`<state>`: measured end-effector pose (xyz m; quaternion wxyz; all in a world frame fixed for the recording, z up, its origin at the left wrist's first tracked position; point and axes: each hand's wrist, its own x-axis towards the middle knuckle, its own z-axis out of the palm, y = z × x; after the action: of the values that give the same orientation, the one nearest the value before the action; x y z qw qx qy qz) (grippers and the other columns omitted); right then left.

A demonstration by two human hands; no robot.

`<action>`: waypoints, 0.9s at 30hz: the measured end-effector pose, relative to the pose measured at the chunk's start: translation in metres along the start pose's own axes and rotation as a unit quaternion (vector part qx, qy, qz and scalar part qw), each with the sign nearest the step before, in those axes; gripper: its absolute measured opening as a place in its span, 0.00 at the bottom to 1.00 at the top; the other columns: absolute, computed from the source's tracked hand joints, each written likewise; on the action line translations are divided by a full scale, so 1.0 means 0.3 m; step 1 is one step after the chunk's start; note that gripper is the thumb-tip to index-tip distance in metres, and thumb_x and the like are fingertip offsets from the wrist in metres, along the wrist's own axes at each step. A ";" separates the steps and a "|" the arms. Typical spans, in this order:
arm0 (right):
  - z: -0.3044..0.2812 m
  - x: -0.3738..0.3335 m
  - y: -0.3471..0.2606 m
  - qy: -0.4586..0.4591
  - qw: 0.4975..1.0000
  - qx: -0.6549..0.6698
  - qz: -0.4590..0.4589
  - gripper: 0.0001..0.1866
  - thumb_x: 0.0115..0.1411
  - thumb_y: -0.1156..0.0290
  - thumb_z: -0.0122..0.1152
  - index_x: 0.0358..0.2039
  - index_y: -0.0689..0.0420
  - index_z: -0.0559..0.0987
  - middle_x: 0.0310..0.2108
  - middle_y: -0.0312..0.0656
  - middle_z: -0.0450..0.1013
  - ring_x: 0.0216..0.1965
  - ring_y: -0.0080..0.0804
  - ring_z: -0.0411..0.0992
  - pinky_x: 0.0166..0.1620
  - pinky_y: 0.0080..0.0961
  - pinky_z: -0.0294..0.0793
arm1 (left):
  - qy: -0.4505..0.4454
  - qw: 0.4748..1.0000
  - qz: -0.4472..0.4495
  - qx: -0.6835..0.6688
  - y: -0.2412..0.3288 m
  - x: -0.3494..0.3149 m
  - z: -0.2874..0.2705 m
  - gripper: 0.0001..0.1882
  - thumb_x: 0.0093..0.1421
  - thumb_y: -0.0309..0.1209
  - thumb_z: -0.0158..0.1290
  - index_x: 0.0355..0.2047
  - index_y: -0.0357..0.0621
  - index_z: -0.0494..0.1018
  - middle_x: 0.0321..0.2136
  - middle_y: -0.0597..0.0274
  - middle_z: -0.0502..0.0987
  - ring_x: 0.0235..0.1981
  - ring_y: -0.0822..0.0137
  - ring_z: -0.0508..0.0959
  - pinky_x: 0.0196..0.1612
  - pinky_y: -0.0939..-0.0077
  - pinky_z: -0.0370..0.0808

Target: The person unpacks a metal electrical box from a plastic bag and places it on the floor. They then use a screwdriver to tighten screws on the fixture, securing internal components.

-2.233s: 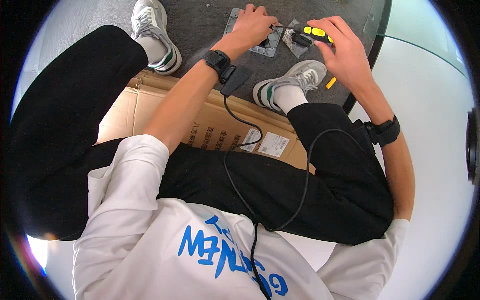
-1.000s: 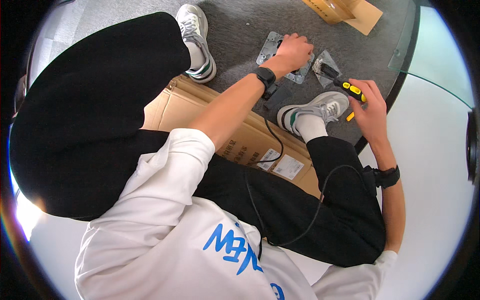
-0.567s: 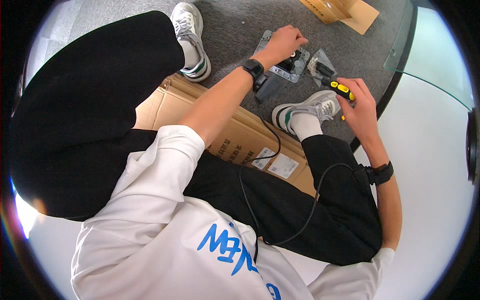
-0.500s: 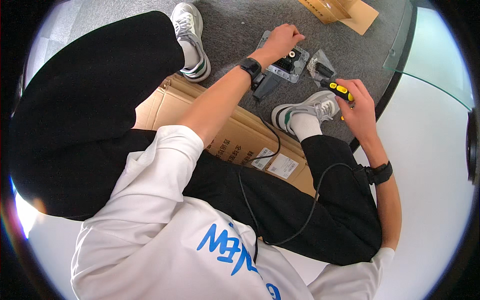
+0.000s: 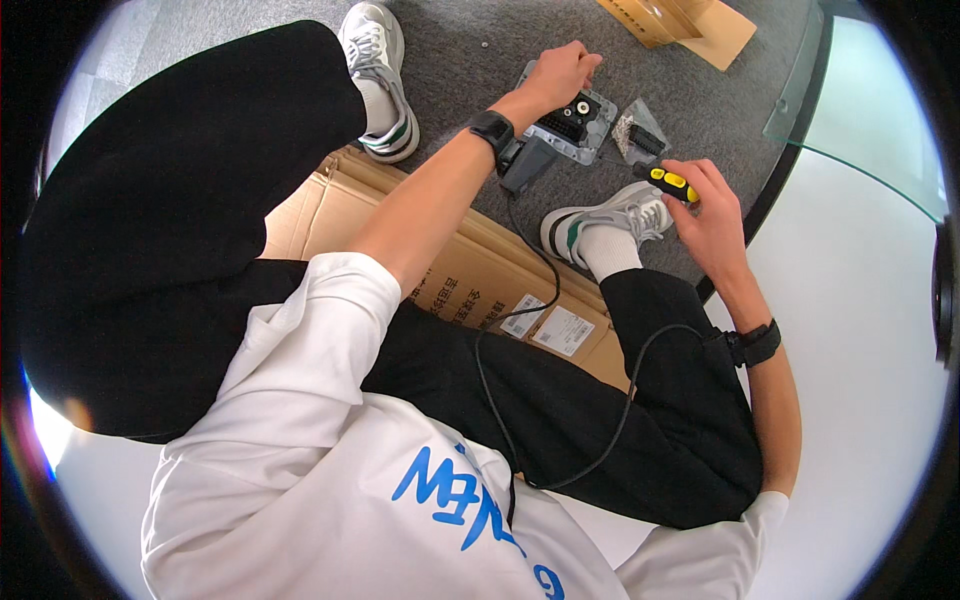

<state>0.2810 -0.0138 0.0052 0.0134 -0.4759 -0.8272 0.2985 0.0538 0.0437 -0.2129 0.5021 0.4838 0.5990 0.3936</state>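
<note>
Our left hand (image 5: pixel 567 72) has moved to the plate's (image 5: pixel 601 136) far edge, fingers curled; we cannot tell if it holds anything. Our right hand (image 5: pixel 714 208) grips the screwdriver (image 5: pixel 667 182) near the bag (image 5: pixel 640 137).

Grey plate (image 5: pixel 600 125), black fittings (image 5: pixel 563 122), flat on carpet (image 5: pixel 690 90); black-yellow tool (image 5: pixel 668 182), probably screwdriver, slanted in right hand (image 5: pixel 716 218).

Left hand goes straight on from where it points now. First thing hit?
Probably the cardboard box at the top edge; only grey carpet shows between it and the left hand. Hand height is unclear, so it might pass above.
</note>
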 end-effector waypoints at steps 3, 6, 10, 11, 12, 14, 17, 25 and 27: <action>-0.001 -0.001 -0.003 0.001 1.000 0.001 -0.002 0.20 0.56 0.80 0.69 0.50 0.58 0.79 0.42 0.45 0.74 0.43 0.48 0.76 0.46 0.35 0.76 | 0.013 0.994 -0.010 -0.107 0.008 -0.007 -0.023 0.18 0.74 0.42 0.50 0.43 0.35 0.74 0.34 0.54 0.83 0.34 0.64 0.85 0.39 0.67 0.82; -0.001 0.001 -0.003 0.005 1.000 0.007 -0.014 0.19 0.56 0.79 0.68 0.49 0.58 0.79 0.42 0.46 0.74 0.42 0.49 0.76 0.46 0.35 0.76 | 0.050 0.986 -0.009 -0.157 0.006 -0.016 -0.057 0.17 0.73 0.41 0.53 0.43 0.36 0.74 0.32 0.55 0.82 0.33 0.67 0.84 0.38 0.69 0.82; 0.003 0.005 -0.005 -0.004 1.000 0.010 -0.012 0.20 0.56 0.79 0.69 0.49 0.58 0.79 0.42 0.46 0.74 0.42 0.49 0.76 0.46 0.35 0.76 | 0.114 0.988 -0.002 -0.101 -0.003 -0.008 -0.113 0.14 0.69 0.39 0.57 0.37 0.38 0.77 0.26 0.60 0.82 0.27 0.70 0.83 0.33 0.71 0.79; 0.004 0.007 -0.007 -0.006 1.000 0.012 -0.014 0.20 0.55 0.79 0.69 0.49 0.58 0.79 0.42 0.46 0.74 0.42 0.49 0.76 0.46 0.35 0.76 | 0.128 0.986 -0.010 -0.109 -0.006 -0.003 -0.129 0.14 0.67 0.40 0.59 0.35 0.39 0.79 0.24 0.62 0.82 0.26 0.71 0.82 0.32 0.72 0.78; 0.006 0.010 -0.009 -0.007 1.000 0.006 -0.021 0.20 0.55 0.79 0.69 0.50 0.58 0.79 0.42 0.46 0.74 0.42 0.49 0.76 0.45 0.35 0.76 | 0.146 0.985 -0.008 -0.093 -0.010 -0.003 -0.143 0.15 0.66 0.40 0.60 0.35 0.39 0.79 0.24 0.62 0.82 0.27 0.71 0.82 0.33 0.71 0.78; 0.008 0.014 -0.015 -0.009 0.999 -0.006 -0.037 0.20 0.55 0.80 0.69 0.50 0.58 0.79 0.42 0.46 0.74 0.42 0.48 0.76 0.45 0.35 0.76 | 0.173 0.982 -0.037 -0.058 -0.022 -0.011 -0.172 0.16 0.65 0.41 0.60 0.36 0.39 0.81 0.25 0.62 0.83 0.27 0.70 0.83 0.33 0.70 0.79; 0.002 0.022 -0.027 -0.024 0.999 -0.010 -0.019 0.20 0.55 0.80 0.69 0.50 0.57 0.79 0.42 0.45 0.74 0.42 0.47 0.76 0.45 0.34 0.76 | 0.186 0.979 -0.072 -0.050 -0.047 -0.028 -0.213 0.15 0.67 0.42 0.60 0.38 0.40 0.82 0.26 0.64 0.82 0.28 0.72 0.81 0.34 0.71 0.76; -0.011 0.058 -0.081 -0.024 0.999 -0.014 -0.040 0.21 0.54 0.81 0.68 0.49 0.56 0.79 0.42 0.45 0.74 0.43 0.50 0.76 0.45 0.36 0.76 | 0.215 0.957 -0.121 -0.154 -0.076 -0.021 -0.305 0.13 0.67 0.35 0.58 0.42 0.37 0.82 0.29 0.63 0.82 0.29 0.72 0.80 0.31 0.73 0.75; -0.014 0.067 -0.099 -0.029 0.999 -0.023 -0.030 0.21 0.54 0.81 0.68 0.49 0.56 0.79 0.42 0.45 0.74 0.43 0.50 0.76 0.46 0.36 0.76 | 0.210 0.950 -0.134 -0.188 -0.075 -0.016 -0.322 0.12 0.68 0.34 0.56 0.42 0.36 0.82 0.28 0.63 0.81 0.28 0.72 0.80 0.30 0.73 0.75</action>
<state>0.2481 -0.0066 0.0184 -0.0128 -0.4420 -0.8477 0.2930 -0.0452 0.0353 -0.2154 0.4952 0.2018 0.6653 0.5210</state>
